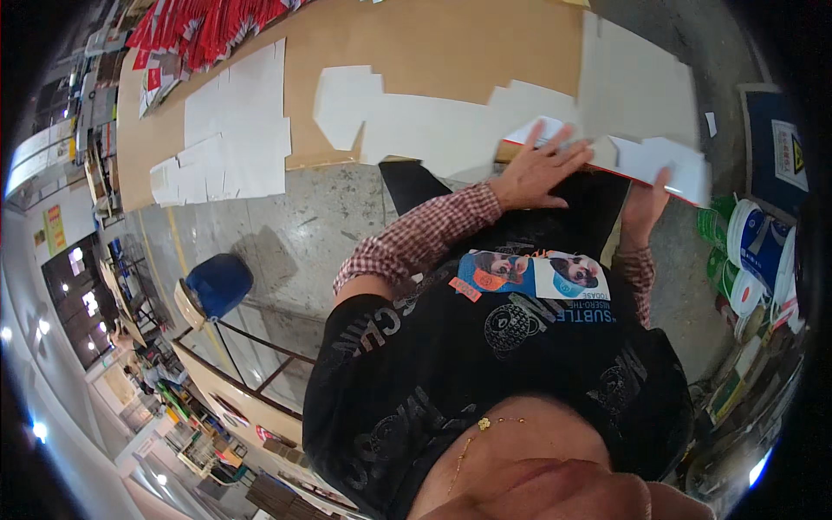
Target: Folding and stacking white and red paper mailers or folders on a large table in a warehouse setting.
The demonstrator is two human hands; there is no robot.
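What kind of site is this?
Likely a packaging workshop or small factory: cut white card sheets on a long brown worktable, a heap of red pieces at its far left, and a bare concrete floor.

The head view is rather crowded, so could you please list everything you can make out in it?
table: one, brown, top
red pile: many pieces, red and white, table's far left
card sheets: several, white, on table
red-edged card: one, white and red, at the hands
seat: apparently one, blue, left
tubs: several, blue and white, right
board: one, blue, right
floor: one, grey, below table
shirt: one, black, printed, on wearer
sleeves: two, checked, forearms
left hand: one, bare, spread over red-edged card
right hand: one, bare, at its right end
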